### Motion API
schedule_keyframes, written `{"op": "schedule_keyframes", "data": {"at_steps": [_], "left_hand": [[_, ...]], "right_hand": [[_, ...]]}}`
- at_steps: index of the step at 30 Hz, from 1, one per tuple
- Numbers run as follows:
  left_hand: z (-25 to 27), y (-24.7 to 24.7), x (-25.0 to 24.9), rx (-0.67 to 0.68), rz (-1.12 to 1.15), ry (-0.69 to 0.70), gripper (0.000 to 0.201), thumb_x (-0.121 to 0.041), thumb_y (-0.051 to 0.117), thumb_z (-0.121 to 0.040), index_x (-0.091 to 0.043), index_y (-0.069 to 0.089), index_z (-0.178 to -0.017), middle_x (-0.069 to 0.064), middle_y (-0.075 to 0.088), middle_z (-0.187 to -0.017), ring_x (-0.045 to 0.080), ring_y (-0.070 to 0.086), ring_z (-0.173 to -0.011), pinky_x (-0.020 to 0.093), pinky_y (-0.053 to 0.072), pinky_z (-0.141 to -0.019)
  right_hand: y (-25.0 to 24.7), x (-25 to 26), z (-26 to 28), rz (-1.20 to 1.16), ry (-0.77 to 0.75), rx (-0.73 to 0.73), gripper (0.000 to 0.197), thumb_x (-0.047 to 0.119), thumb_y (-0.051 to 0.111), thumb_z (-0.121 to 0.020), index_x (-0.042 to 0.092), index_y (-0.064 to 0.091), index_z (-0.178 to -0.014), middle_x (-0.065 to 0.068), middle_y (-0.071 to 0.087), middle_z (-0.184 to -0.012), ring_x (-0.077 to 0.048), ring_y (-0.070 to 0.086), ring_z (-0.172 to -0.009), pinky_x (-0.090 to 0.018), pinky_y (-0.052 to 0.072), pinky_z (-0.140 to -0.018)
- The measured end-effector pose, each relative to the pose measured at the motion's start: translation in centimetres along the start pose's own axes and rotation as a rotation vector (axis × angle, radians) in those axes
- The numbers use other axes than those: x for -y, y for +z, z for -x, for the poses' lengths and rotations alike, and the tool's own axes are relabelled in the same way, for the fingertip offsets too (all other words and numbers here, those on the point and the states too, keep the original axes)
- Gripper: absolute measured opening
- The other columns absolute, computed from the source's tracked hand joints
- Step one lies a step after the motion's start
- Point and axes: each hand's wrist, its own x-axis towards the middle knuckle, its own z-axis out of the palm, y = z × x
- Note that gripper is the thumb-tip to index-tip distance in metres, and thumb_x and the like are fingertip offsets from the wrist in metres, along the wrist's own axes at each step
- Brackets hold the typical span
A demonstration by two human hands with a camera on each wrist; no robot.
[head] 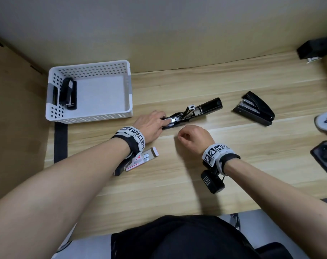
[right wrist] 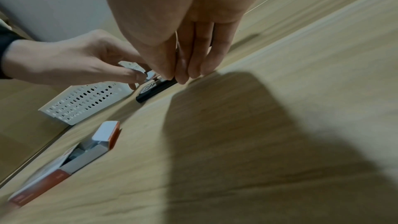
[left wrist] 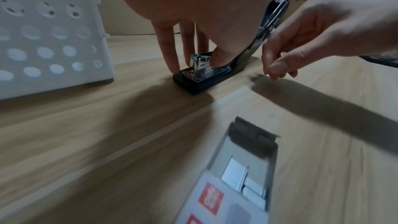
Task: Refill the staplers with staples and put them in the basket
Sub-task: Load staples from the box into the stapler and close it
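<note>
The opened stapler (head: 193, 114) lies flat on the wooden desk (head: 177, 174), just right of the white perforated basket (head: 91, 119), with its black top cover folded back and the metal magazine exposed. The left hand (head: 149, 126) covers the stapler's front end; in the left wrist view its thumb and fingers pinch the metal magazine head while the little finger touches the black base. The right hand (head: 193, 138) hovers just in front of the stapler, fingers curled with thumb against fingertips; whether a strip of staples sits in that pinch cannot be made out, as the fingers hide the gap and both wrist views are blurred. The staple box (head: 140, 160) lies open on the desk beneath the left wrist, partly hidden by the wristband. One black stapler (head: 68, 93) lies inside the basket against its left wall. A second closed stapler (head: 254, 111) rests on the desk to the right. A third stapler (head: 316, 48) sits at the far right corner, cut off by the frame edge.
</note>
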Motion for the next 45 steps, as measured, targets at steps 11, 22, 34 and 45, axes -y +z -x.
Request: {"op": "schedule_keyframes", "data": {"at_steps": [11,22,34,45], "left_hand": [[8.2,2.4,0.7,-0.254,0.285,-0.219,0.030,-0.017,0.048,-0.093,-0.023,0.064,-0.118,-0.007,0.058,-0.111,0.016,0.055,-0.101,0.035,0.051,-0.070],[14.8,7.5,-1.2,-0.078,0.335,-0.374,0.032,-0.042,0.060,-0.085,-0.029,0.059,-0.114,-0.007,0.048,-0.110,0.015,0.045,-0.107,0.039,0.051,-0.071],[14.3,6.5,-0.7,-0.042,0.317,-0.365,0.028,-0.035,0.060,-0.086,-0.029,0.059,-0.114,-0.006,0.048,-0.109,0.016,0.047,-0.109,0.036,0.048,-0.071],[11.9,3.8,0.5,0.066,0.301,-0.324,0.041,-0.050,0.047,-0.092,-0.026,0.059,-0.122,-0.008,0.055,-0.117,0.016,0.051,-0.112,0.035,0.046,-0.082]], "right_hand": [[2.0,5.7,-1.7,-0.017,-0.198,0.130,0.010,0.035,0.063,-0.087,0.029,0.069,-0.092,0.008,0.068,-0.091,-0.014,0.060,-0.084,-0.030,0.048,-0.069],[6.0,8.6,-2.2,0.091,-0.275,0.257,0.018,0.037,0.070,-0.081,0.032,0.070,-0.099,0.009,0.054,-0.104,-0.016,0.050,-0.105,-0.035,0.050,-0.070],[4.7,7.1,-2.6,-0.138,-0.191,0.126,0.005,0.023,0.073,-0.083,0.023,0.075,-0.088,0.009,0.067,-0.084,-0.011,0.059,-0.079,-0.029,0.048,-0.073],[3.8,4.9,-3.7,-0.218,0.099,0.147,0.011,0.032,0.074,-0.084,0.025,0.079,-0.089,0.008,0.076,-0.091,-0.008,0.066,-0.086,-0.026,0.052,-0.082]]}}
